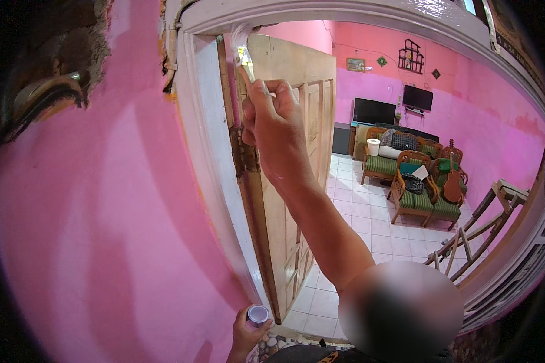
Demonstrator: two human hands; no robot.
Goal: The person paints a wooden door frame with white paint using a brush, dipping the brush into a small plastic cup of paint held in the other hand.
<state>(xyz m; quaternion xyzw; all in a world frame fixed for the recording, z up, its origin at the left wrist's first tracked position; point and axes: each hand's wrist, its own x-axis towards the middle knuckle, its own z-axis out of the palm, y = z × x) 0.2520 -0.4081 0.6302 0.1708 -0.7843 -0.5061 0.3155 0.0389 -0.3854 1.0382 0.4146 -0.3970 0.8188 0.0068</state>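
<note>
1 right hand [275, 112], fingers gripping 1 paintbrush [244, 55], 1 left hand [243, 336], fingers around 1 small container [258, 315], 1 open door [281, 224], 2 screens [375, 111], 1 guitar [452, 186]

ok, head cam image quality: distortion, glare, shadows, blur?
Head view: white lintel bows, glare toward its right; soft shadows across the left pink wall; black corners; blurred oval at lower right; brush bristles above the right hand look soft, cause unclear.
</note>
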